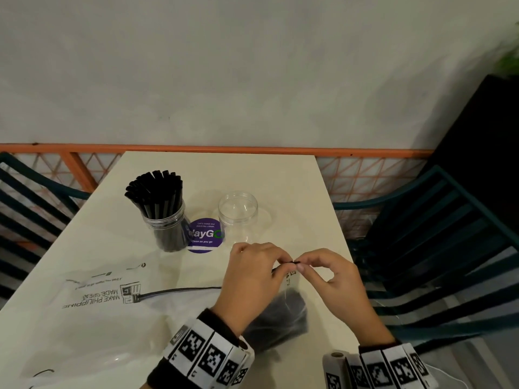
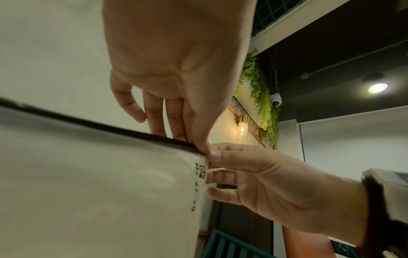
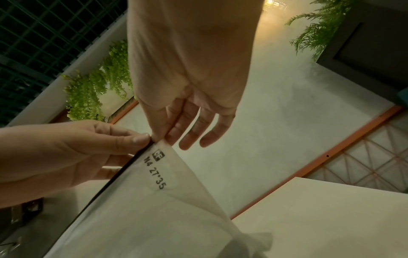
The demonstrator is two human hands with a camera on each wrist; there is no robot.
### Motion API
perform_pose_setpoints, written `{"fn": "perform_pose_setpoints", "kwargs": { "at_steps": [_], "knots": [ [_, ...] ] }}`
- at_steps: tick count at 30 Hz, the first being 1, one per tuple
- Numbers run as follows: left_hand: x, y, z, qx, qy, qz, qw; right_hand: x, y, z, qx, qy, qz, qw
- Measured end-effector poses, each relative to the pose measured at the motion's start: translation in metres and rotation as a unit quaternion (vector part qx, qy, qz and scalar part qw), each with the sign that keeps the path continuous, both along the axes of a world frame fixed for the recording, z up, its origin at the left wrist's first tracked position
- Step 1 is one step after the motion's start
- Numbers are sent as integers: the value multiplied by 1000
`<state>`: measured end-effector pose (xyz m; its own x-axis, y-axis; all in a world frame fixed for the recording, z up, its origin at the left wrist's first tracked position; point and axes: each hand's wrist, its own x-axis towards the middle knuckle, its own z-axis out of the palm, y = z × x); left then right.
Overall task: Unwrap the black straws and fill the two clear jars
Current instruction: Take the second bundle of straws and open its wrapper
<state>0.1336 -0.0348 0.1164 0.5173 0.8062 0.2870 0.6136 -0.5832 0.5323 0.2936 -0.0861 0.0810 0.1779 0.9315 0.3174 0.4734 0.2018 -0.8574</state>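
Observation:
On the cream table (image 1: 292, 178), a clear jar (image 1: 165, 220) at the back left is packed with upright black straws (image 1: 157, 189). An empty clear jar (image 1: 238, 213) stands to its right. A clear plastic bag (image 1: 118, 318) with a black zip strip (image 1: 179, 290) lies across the front, and a dark bundle (image 1: 276, 321) shows through it below my wrists. My left hand (image 1: 280, 261) and right hand (image 1: 303, 262) meet and both pinch the bag's top corner. The wrist views show thumb and fingers of my left hand (image 2: 203, 148) and right hand (image 3: 159, 137) nipping the strip's end.
A round purple sticker (image 1: 205, 237) lies on the table between the jars. Teal slatted chairs stand at the left (image 1: 33, 197) and right (image 1: 438, 248). An orange rail (image 1: 224, 148) with mesh runs behind the table's far edge.

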Motion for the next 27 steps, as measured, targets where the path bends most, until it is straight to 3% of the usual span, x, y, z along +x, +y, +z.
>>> {"fn": "perform_pose_setpoints", "kwargs": {
  "at_steps": [11,16,19,22,27],
  "knots": [
    [-87,25,-1,-8,39,129,991,47,1,-7,-32,123,-117,985],
    [-114,30,1,-50,-42,199,978,49,3,-4,-41,176,-100,978],
    [-107,29,-2,-106,-108,169,974,39,3,-2,-49,204,-70,975],
    [-93,27,-10,-92,-100,150,979,27,4,2,-50,194,-67,977],
    [-82,27,-22,-30,-55,224,972,21,4,8,-80,117,-130,981]
  ]
}}
